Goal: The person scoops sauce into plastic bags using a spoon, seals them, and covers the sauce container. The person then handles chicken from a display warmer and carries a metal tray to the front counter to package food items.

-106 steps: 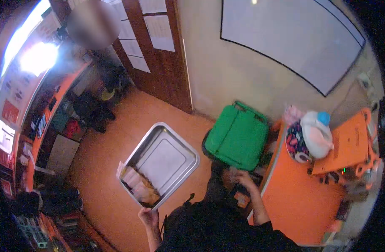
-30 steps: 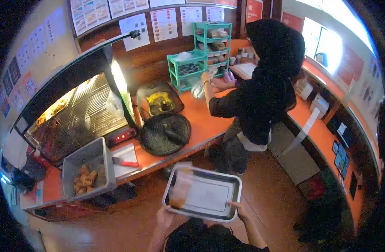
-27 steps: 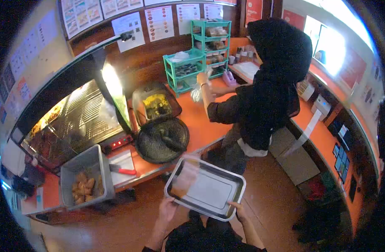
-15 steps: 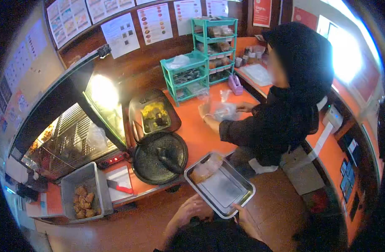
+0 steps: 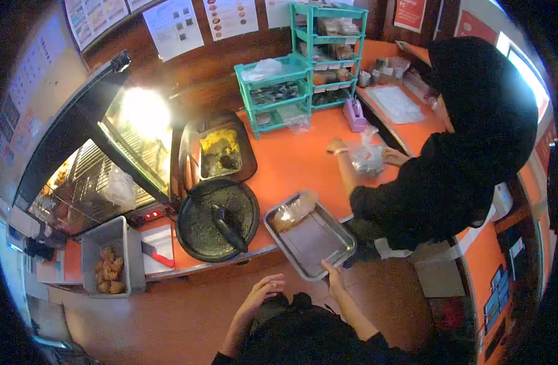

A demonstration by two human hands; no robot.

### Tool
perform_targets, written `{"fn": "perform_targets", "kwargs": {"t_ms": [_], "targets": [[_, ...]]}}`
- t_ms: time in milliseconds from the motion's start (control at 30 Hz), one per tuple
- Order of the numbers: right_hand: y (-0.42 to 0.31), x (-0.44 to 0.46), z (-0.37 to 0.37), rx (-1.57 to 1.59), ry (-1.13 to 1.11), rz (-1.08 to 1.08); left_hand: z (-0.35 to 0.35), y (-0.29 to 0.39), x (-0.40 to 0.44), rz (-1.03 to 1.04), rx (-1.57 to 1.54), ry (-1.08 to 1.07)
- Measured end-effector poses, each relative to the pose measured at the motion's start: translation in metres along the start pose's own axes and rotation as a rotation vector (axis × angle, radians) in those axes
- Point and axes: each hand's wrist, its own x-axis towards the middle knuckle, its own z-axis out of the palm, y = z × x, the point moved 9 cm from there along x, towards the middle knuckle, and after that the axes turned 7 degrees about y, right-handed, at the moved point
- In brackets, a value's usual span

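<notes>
My right hand (image 5: 334,275) grips the near edge of a metal tray (image 5: 320,246), thumb over the rim. At the tray's far left end lies a clear plastic bag (image 5: 297,210) with something brownish at its lower side; its contents are unclear. The tray's far part overlaps the counter edge, and whether it rests there I cannot tell. To the left of the tray, my left hand (image 5: 262,296) hovers over the floor, holding nothing, fingers loosely stretched. Close by on the counter sits a black stone mortar (image 5: 194,222) with a dark pestle (image 5: 229,230) lying in it.
A co-worker (image 5: 437,164) handles a clear bag (image 5: 367,159) at the right. A grey bin (image 5: 136,261) with fried pieces (image 5: 110,269), a red-handled knife (image 5: 158,255), a yellow-filled pan (image 5: 220,148), green racks (image 5: 276,97) and a lit display cabinet (image 5: 102,176) line the counter.
My view has shifted. The tray, in my right hand, has moved farther over the counter edge, away from my body. My left hand has come away from the tray's side. The co-worker still handles the bag.
</notes>
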Motion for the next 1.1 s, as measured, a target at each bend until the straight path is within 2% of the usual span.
{"fn": "perform_targets", "kwargs": {"t_ms": [33,100,200,267,333,367,400,467,500,533,600,667,700,767,800,867,900,933,1000,1033,1100], "targets": [[-0.005,0.016,0.000,-0.011,0.077,-0.103,-0.001,0.001,0.001,-0.004,-0.003,0.027],[-0.005,0.072,0.008,-0.061,-0.042,-0.251,-0.003,0.002,-0.002,-0.016,-0.007,0.059],[-0.041,0.117,0.014,-0.244,-0.051,-0.232,-0.005,0.013,0.008,-0.021,0.057,0.061],[-0.098,0.108,0.028,-0.395,0.051,-0.404,-0.012,0.018,0.016,-0.032,0.094,0.057],[-0.112,0.149,0.019,-0.310,0.191,-0.621,-0.024,0.023,0.032,-0.004,0.087,0.050],[-0.128,0.155,0.031,-0.420,0.054,-0.604,-0.029,0.029,0.040,0.033,0.079,0.040],[-0.138,0.154,0.037,-0.423,0.064,-0.611,-0.035,0.035,0.050,0.035,0.076,0.028],[-0.167,0.135,0.042,-0.669,0.414,-0.780,-0.045,0.048,0.066,0.079,0.136,-0.026],[-0.205,0.079,0.077,-0.887,0.518,-1.008,-0.048,0.055,0.073,0.079,0.132,-0.034],[-0.210,0.073,0.095,-0.892,0.525,-1.009,-0.050,0.064,0.080,0.074,0.104,-0.039],[-0.209,0.063,0.152,-0.935,0.221,-1.167,-0.054,0.082,0.091,0.062,0.074,-0.048],[-0.171,0.094,0.199,-0.721,-0.136,-0.912,-0.051,0.106,0.102,0.080,0.027,-0.080],[-0.165,0.097,0.216,-0.730,-0.136,-0.907,-0.052,0.116,0.107,0.075,0.020,-0.081],[-0.138,0.113,0.246,-0.924,-0.183,-0.727,-0.052,0.141,0.114,0.187,0.177,-0.083],[-0.132,0.117,0.252,-0.931,-0.189,-0.728,-0.056,0.144,0.120,0.188,0.170,-0.078],[-0.138,0.111,0.260,-0.924,-0.077,-0.982,-0.062,0.158,0.130,0.325,0.225,-0.059],[-0.144,0.103,0.266,-0.894,-0.146,-0.848,-0.065,0.161,0.134,0.323,0.230,-0.055],[-0.150,0.095,0.268,-0.887,-0.146,-0.848,-0.069,0.167,0.137,0.347,0.240,-0.015],[-0.144,0.092,0.275,-0.922,-0.312,-0.748,-0.073,0.173,0.150,0.376,0.252,0.023],[-0.148,0.086,0.278,-0.932,-0.328,-0.852,-0.079,0.174,0.158,0.419,0.344,0.093],[-0.153,0.078,0.279,-0.904,-0.375,-0.880,-0.081,0.176,0.172,0.459,0.431,0.168]]}}
